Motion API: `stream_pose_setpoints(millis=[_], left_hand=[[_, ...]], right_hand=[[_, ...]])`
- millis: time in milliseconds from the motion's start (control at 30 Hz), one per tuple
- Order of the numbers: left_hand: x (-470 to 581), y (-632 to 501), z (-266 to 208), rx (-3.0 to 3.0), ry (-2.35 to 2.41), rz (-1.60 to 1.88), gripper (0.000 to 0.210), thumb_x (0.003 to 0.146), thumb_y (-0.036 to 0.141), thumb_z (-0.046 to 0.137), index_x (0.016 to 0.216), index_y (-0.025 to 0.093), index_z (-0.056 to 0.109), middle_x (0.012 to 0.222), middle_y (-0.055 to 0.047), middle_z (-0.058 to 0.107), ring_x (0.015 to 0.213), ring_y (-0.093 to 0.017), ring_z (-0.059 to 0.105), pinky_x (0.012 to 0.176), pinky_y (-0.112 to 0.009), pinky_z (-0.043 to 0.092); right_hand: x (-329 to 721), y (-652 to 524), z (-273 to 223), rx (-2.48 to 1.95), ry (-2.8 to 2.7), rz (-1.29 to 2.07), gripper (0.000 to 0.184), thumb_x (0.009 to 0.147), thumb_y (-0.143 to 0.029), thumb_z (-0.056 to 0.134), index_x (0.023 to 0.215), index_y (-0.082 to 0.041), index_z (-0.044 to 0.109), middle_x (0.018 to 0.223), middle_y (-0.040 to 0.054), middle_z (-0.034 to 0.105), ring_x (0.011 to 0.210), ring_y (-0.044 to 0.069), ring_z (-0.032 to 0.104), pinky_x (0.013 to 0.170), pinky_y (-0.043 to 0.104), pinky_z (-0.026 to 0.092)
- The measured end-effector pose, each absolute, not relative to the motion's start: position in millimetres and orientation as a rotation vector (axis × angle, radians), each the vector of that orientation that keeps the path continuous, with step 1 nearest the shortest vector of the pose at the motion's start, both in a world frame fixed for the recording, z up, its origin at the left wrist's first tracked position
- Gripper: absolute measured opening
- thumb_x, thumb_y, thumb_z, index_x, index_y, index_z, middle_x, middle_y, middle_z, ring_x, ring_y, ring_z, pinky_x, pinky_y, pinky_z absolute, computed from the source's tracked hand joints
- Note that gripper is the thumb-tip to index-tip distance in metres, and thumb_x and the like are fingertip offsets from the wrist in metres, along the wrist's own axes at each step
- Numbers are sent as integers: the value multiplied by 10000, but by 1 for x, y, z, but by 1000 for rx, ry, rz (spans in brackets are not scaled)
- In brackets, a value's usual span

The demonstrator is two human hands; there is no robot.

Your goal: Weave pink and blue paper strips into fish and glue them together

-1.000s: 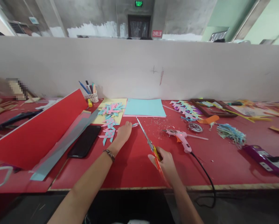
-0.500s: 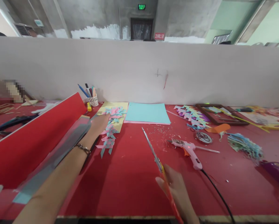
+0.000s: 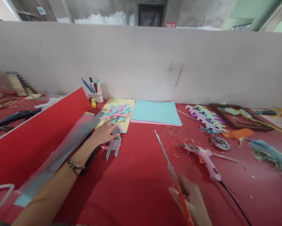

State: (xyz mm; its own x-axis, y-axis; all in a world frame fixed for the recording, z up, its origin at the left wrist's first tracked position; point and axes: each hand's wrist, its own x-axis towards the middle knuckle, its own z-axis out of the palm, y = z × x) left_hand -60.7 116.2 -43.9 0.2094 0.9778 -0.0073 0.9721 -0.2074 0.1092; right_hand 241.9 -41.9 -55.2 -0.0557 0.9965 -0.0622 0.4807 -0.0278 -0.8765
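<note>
My left hand point(image 3: 105, 134), with a bracelet on its wrist, has its fingers curled over the upper part of a pink and blue woven paper strip point(image 3: 113, 145). The lower end of the strip lies loose on the red table. Just beyond the fingers, a heap of pink and blue cut paper pieces point(image 3: 119, 111) rests on yellow paper point(image 3: 124, 127). Low on the right, my right hand point(image 3: 190, 196) is closed around the orange-red handles of scissors point(image 3: 164, 153). Their blades point up and away, seemingly closed, over the table.
Blue paper point(image 3: 156, 112) lies at the back middle. A pink glue gun point(image 3: 205, 157) with its cord, a tape roll point(image 3: 220, 142), zigzag paper chains point(image 3: 205, 117) and a brown frame point(image 3: 240, 125) are on the right. A red board point(image 3: 51, 128) and pen cup point(image 3: 98, 95) stand left.
My left hand has drawn back from the heap of paper pieces onto the woven strip. My right hand still holds the scissors. The view has tilted down and turned slightly left.
</note>
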Motion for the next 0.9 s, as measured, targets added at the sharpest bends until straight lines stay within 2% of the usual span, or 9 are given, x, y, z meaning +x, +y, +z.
stream_pose_setpoints(millis=[67, 133, 267, 367, 500, 633, 700, 800, 900], left_hand=[[-60, 107, -46, 2358, 1885, 68, 444, 739, 395, 522, 1137, 198, 534, 1150, -101, 542, 1089, -273, 492, 841, -350, 424], [-60, 105, -47, 2340, 1869, 121, 401, 747, 367, 516, 1101, 182, 551, 1126, -108, 557, 1054, -269, 511, 845, -354, 414], [-61, 110, -48, 2276, 1824, 270, 219, 770, 283, 460, 884, 185, 619, 984, -84, 617, 960, -225, 556, 830, -317, 412], [-63, 111, -47, 2184, 1795, 416, 170, 748, 246, 459, 748, 198, 622, 909, -71, 642, 987, -216, 551, 869, -302, 394], [-69, 108, -41, 1981, 1752, 681, 192, 707, 301, 488, 804, 199, 617, 994, -76, 636, 1000, -228, 555, 867, -316, 409], [-83, 105, -35, 1627, 1694, 959, 350, 717, 452, 433, 898, 186, 571, 942, -78, 640, 858, -226, 620, 718, -318, 483], [-88, 101, -33, 1402, 1614, 1085, 379, 740, 486, 368, 901, 189, 537, 886, -77, 643, 808, -214, 637, 672, -316, 500], [-89, 90, -28, 1180, 1509, 1162, 310, 773, 413, 294, 847, 194, 500, 766, -65, 637, 736, -186, 645, 659, -323, 516], [-84, 74, -25, 962, 1462, 1184, 233, 777, 305, 278, 749, 201, 484, 618, -37, 604, 620, -167, 632, 616, -323, 527]], right_hand=[[242, -41, -51, -1571, -1611, 1037, 297, 640, -458, 556, 584, -173, 493, 523, -42, 369, 490, 95, 354, 429, 185, 346], [237, -41, -45, -1590, -1566, 980, 317, 627, -463, 549, 547, -180, 432, 515, -50, 327, 481, 85, 310, 412, 182, 316], [224, -42, -36, -1643, -1526, 869, 389, 598, -494, 542, 502, -200, 306, 490, -65, 248, 466, 72, 219, 382, 180, 248], [221, -43, -37, -1651, -1547, 825, 403, 618, -493, 542, 512, -206, 280, 488, -70, 232, 468, 70, 201, 385, 180, 239], [223, -41, -43, -1670, -1616, 776, 420, 654, -516, 515, 520, -210, 261, 493, -69, 242, 468, 67, 217, 397, 180, 244], [228, -36, -46, -1748, -1721, 659, 404, 697, -536, 466, 530, -210, 296, 476, -61, 309, 452, 73, 278, 417, 186, 254], [229, -33, -45, -1823, -1805, 518, 365, 699, -511, 484, 546, -210, 347, 476, -47, 387, 446, 87, 341, 437, 198, 260], [227, -27, -41, -1985, -1928, 298, 272, 710, -457, 510, 614, -208, 458, 560, 4, 549, 493, 130, 487, 476, 219, 279], [221, -21, -33, -2180, -1993, 185, 213, 736, -419, 508, 717, -210, 542, 706, 55, 648, 616, 184, 593, 507, 235, 303]])
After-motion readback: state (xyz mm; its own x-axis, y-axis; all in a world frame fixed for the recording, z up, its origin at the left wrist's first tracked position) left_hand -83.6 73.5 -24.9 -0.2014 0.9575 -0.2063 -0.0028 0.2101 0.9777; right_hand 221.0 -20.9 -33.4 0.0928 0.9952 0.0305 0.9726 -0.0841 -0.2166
